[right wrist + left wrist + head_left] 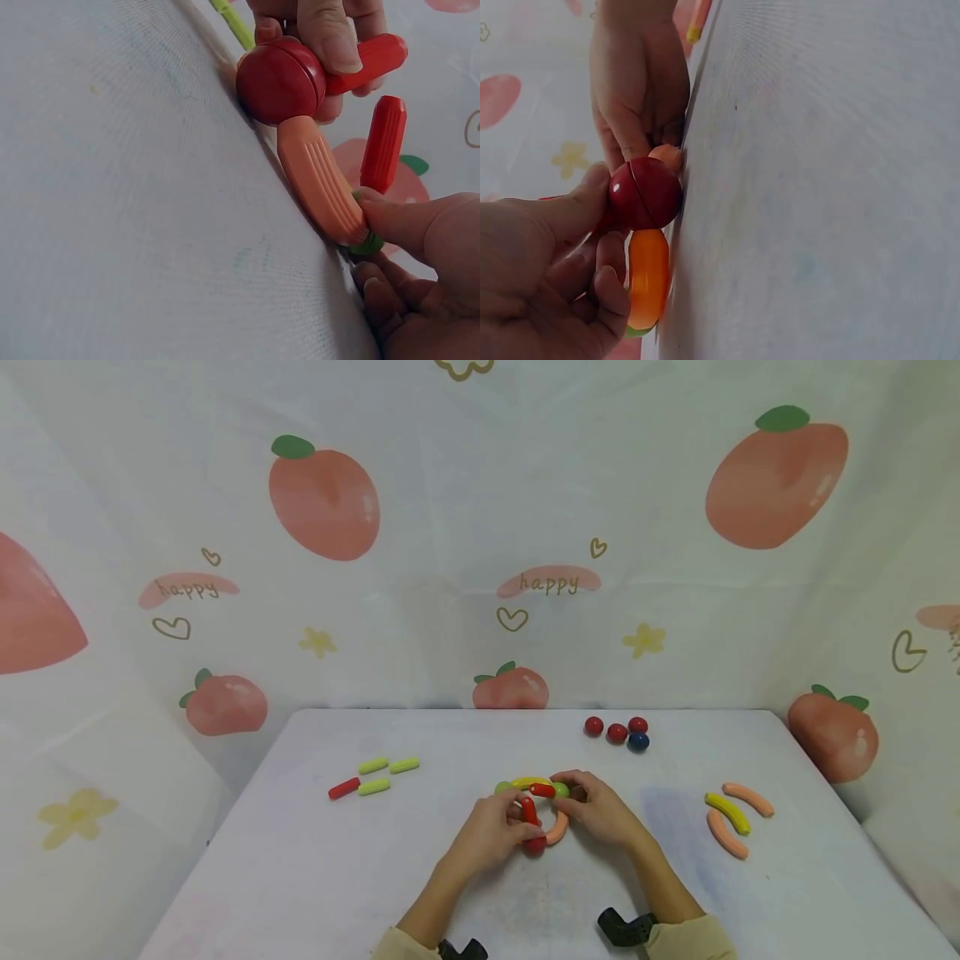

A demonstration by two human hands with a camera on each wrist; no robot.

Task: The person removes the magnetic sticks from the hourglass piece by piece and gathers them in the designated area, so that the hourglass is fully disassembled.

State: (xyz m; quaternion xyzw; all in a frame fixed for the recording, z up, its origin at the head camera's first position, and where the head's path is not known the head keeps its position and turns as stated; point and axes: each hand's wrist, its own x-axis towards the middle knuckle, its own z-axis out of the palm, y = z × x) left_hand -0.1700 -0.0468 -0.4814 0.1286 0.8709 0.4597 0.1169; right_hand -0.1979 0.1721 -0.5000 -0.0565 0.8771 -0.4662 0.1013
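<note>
A small ring of magnetic toy pieces lies mid-table between both hands. It joins balls with curved rods: a yellow rod [531, 782] at the back, a peach rod [322, 180] on the right, an orange rod [649, 274] on the left. My left hand [487, 833] pinches a straight red rod [529, 811] that meets the dark red ball [646, 193] at the ring's near side. My right hand [600, 810] pinches the green ball [561, 790], which has another red rod [384, 142] on it. A second green ball [504, 787] sits at the back left.
At left lie a red rod [344, 789] and several light green rods [374, 787]. Several balls, red [617, 733] and blue [638, 742], sit near the back edge. On the right are peach curved rods [726, 835] and a yellow curved rod [727, 813].
</note>
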